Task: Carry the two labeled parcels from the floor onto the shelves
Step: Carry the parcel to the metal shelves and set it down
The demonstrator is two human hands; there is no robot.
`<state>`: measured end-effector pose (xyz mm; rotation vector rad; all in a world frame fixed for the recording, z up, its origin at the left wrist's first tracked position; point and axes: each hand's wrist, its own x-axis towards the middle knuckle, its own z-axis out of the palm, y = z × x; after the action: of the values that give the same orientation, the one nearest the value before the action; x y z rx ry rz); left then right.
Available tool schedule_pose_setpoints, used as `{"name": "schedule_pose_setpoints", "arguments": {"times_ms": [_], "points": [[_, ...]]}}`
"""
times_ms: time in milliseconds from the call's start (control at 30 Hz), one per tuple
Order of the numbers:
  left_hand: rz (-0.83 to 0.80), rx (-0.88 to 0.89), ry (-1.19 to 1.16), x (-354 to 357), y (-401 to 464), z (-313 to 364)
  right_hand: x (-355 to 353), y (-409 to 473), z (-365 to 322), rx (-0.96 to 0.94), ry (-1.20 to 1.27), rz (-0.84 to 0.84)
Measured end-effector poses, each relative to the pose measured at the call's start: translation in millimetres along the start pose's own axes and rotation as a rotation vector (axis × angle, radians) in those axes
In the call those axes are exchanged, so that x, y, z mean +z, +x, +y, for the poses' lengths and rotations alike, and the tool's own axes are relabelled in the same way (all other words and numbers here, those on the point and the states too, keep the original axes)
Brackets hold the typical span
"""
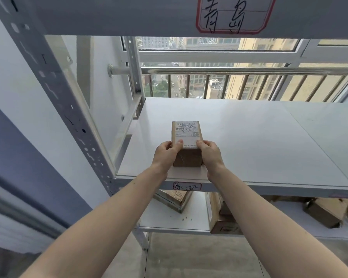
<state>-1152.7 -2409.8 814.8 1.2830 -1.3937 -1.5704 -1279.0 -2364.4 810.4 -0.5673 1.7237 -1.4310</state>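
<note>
A small brown cardboard parcel (186, 137) with a white shipping label on top rests on the white middle shelf (259, 141), near its front left. My left hand (166, 155) grips the parcel's near left side, thumb on the label. My right hand (210, 155) grips the near right side in the same way. A red-framed handwritten tag (187, 186) is stuck on the shelf's front edge just below the parcel. No second loose parcel shows in this view.
The grey perforated upright (54, 93) of the rack rises at left. An upper shelf beam with a large handwritten tag (232, 15) hangs overhead. Several cardboard boxes (325, 212) lie on the lower shelf. A railing (249, 71) and window stand behind.
</note>
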Motion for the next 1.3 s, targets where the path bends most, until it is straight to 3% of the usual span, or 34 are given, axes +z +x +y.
{"name": "schedule_pose_setpoints", "arguments": {"times_ms": [133, 400, 533, 1300], "points": [[-0.027, 0.069, 0.048, -6.8, -0.9, -7.3, -10.7, -7.4, 1.9, -0.051, -0.075, -0.026], [-0.022, 0.360, 0.465, -21.7, 1.3, -22.3, -32.4, -12.3, 14.5, -0.238, -0.295, -0.089], [0.004, 0.421, 0.514, -21.1, 4.3, -21.8, -29.5, -8.9, 17.1, -0.275, -0.313, -0.085], [0.049, 0.370, 0.614, -17.9, 55.8, -2.7, -6.0, 30.4, -5.2, -0.274, -0.320, -0.055]]}}
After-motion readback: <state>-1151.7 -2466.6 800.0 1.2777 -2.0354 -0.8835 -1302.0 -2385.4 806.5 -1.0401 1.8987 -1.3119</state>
